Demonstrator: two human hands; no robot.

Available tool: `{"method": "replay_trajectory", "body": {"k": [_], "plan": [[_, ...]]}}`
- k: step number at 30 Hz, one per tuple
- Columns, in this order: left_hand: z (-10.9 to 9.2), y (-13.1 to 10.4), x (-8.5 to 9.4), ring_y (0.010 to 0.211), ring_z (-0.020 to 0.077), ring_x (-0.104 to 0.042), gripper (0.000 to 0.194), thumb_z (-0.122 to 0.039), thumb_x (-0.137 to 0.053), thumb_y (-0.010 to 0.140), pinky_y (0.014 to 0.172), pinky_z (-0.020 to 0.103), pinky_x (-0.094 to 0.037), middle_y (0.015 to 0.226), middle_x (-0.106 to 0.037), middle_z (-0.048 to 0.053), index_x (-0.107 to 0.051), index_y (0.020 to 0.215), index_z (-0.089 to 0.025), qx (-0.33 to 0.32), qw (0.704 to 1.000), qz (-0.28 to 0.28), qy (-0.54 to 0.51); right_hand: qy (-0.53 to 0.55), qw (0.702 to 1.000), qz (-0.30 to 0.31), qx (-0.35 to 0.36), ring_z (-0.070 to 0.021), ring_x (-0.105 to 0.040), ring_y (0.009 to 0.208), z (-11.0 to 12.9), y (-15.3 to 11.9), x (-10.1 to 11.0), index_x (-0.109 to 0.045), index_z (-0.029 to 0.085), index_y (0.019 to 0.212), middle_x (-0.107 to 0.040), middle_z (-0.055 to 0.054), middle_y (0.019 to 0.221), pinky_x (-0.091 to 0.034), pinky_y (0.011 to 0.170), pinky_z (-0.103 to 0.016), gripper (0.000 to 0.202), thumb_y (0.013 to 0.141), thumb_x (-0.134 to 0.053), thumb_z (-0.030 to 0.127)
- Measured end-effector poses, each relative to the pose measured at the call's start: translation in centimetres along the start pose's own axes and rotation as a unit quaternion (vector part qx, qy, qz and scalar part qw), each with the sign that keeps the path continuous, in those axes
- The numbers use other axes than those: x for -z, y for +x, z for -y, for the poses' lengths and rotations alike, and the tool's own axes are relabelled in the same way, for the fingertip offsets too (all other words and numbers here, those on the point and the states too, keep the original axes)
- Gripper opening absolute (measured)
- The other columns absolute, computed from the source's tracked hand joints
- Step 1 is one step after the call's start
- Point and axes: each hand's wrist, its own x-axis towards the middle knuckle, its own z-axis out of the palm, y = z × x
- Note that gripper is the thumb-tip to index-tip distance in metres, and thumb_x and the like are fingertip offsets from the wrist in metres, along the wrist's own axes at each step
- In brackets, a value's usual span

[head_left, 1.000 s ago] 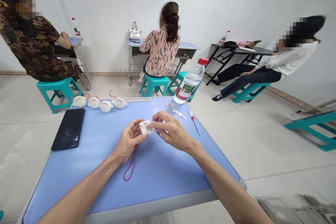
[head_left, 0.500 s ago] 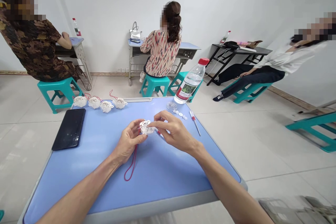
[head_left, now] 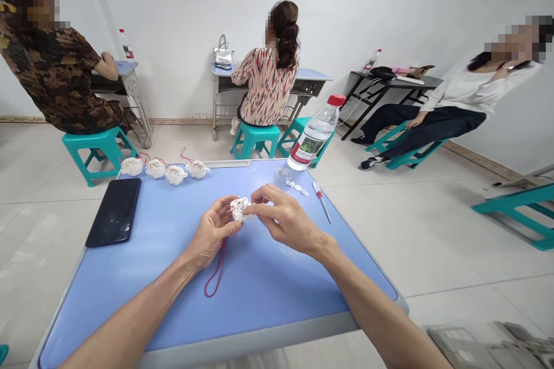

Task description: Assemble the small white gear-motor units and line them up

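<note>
My left hand (head_left: 214, 228) is closed round a small white plastic piece (head_left: 239, 209), holding it above the blue desk by its left side. A red cord loop (head_left: 215, 277) hangs from it onto the desktop. My right hand (head_left: 283, 216) reaches in from the other side, index finger against the piece and the other fingers curled. Whatever those curled fingers hold is hidden. To the right lies a screwdriver (head_left: 321, 202) with a red and clear handle. Small white discs (head_left: 298, 188) lie beside a clear round dish (head_left: 284, 174) of tiny parts.
Several white rounded plastic pieces (head_left: 175, 175), some with red cords, line the desk's far left edge. A black phone (head_left: 115, 212) lies at left. A water bottle (head_left: 312, 135) stands at the far right corner. Three people sit on green stools beyond the desk (head_left: 242, 305).
My right hand has shifted slightly left; the red and white tool tip seen beneath it is now out of sight. The seated person at right has raised an arm and shifted their legs.
</note>
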Motion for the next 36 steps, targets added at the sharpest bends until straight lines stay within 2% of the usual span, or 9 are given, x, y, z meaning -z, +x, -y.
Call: {"method": "replay_trajectory", "body": {"k": [6,10,13,17,26,30,36], "plan": [[-0.1,0.0,0.0,0.107,0.0196,-0.052,0.046,-0.019,-0.074,0.072,0.093,0.033,-0.041,0.117,-0.059,0.007,-0.059,0.116,-0.023,0.001,1.000,-0.003,0.005,0.054,0.998,-0.015,-0.021,-0.0177,-0.054,0.084,0.0,0.0,0.1,-0.065,0.022,0.102,-0.059,-0.007,0.091,-0.047,0.071,-0.032,0.029,0.089,-0.043,0.008],[-0.1,0.0,-0.1,0.107,0.0201,-0.053,0.046,-0.020,-0.074,0.072,0.093,0.033,-0.040,0.117,-0.059,0.007,-0.060,0.115,-0.023,0.004,1.000,-0.002,0.010,0.147,0.981,-0.063,-0.113,-0.0150,-0.056,0.076,-0.3,0.1,0.3,-0.062,0.020,0.095,-0.062,-0.004,0.084,-0.048,0.071,-0.030,0.012,0.088,-0.055,0.015],[-0.1,0.0,-0.1,0.108,0.0203,-0.053,0.046,-0.019,-0.074,0.073,0.093,0.033,-0.040,0.118,-0.059,0.007,-0.059,0.116,-0.023,0.003,1.000,0.002,0.012,0.233,0.956,-0.069,-0.162,-0.0143,-0.058,0.075,-0.6,0.2,0.3,-0.063,0.020,0.087,-0.063,-0.002,0.081,-0.048,0.070,-0.029,0.003,0.085,-0.061,0.019],[0.0,0.0,-0.1,0.108,0.0208,-0.053,0.047,-0.019,-0.074,0.072,0.093,0.033,-0.041,0.120,-0.058,0.007,-0.059,0.116,-0.023,-0.001,1.000,-0.003,0.012,0.318,0.930,-0.061,-0.174,-0.0151,-0.059,0.079,-1.0,0.2,0.3,-0.068,0.022,0.087,-0.064,-0.003,0.084,-0.048,0.071,-0.029,0.007,0.085,-0.062,0.024],[0.0,0.0,-0.1,0.104,0.0185,-0.054,0.045,-0.018,-0.075,0.070,0.092,0.032,-0.040,0.116,-0.059,0.006,-0.062,0.112,-0.023,-0.002,1.000,-0.003,-0.009,0.385,0.898,-0.011,-0.214,-0.0150,-0.058,0.083,-1.2,-0.1,-0.2,-0.068,0.021,0.099,-0.061,-0.004,0.092,-0.049,0.069,-0.028,0.017,0.087,-0.060,0.031],[-0.1,-0.1,-0.2,0.103,0.0185,-0.054,0.045,-0.018,-0.076,0.069,0.091,0.032,-0.040,0.115,-0.060,0.005,-0.062,0.112,-0.023,0.005,1.000,-0.006,-0.013,0.375,0.901,-0.005,-0.218,-0.0137,-0.059,0.080,-1.0,0.0,-0.4,-0.065,0.019,0.095,-0.062,-0.003,0.089,-0.050,0.071,-0.028,0.014,0.085,-0.062,0.028],[-0.1,-0.1,-0.2,0.101,0.0186,-0.055,0.047,-0.019,-0.076,0.069,0.088,0.032,-0.041,0.114,-0.061,0.005,-0.062,0.113,-0.023,0.008,1.000,-0.010,-0.015,0.307,0.935,0.007,-0.180,-0.0143,-0.060,0.081,-1.0,0.1,-0.6,-0.068,0.020,0.095,-0.063,-0.005,0.089,-0.049,0.070,-0.028,0.013,0.087,-0.059,0.024]]}}
